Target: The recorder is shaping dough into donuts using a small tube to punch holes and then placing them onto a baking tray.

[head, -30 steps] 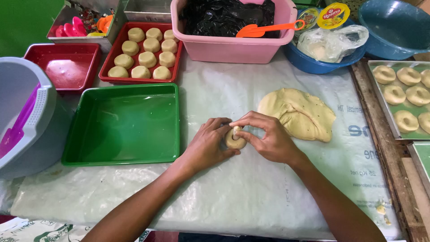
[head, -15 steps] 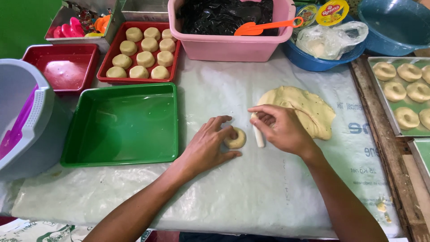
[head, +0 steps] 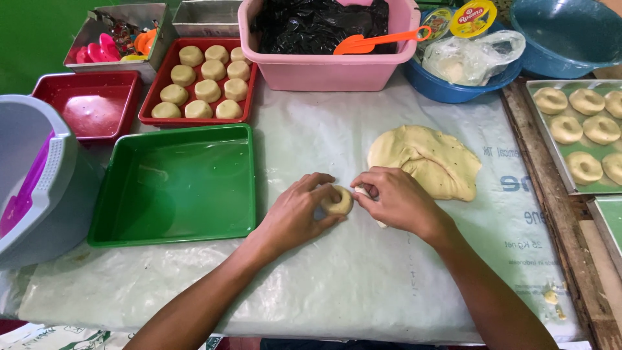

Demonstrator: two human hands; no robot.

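Clear plastic sheet is laid over the counter, with blue printing seen on a sack beneath at the right. A small round dough piece is observed at the sheet's centre, cupped by the left hand, whose fingers are curled against its near and left side. The right hand is seen just right of the piece, fingers pressed together, pinching a short pale stick that touches the piece's edge. A flattened dough mass is noted just beyond the right hand. An empty green tray is placed to the left, and behind it a red tray of formed rounds. A pink tub lined with black plastic carries an orange scoop. A round yellow lid with a red label is noted above a clear bag in a blue bowl. Ring-shaped pieces are laid on a metal tray at far right.
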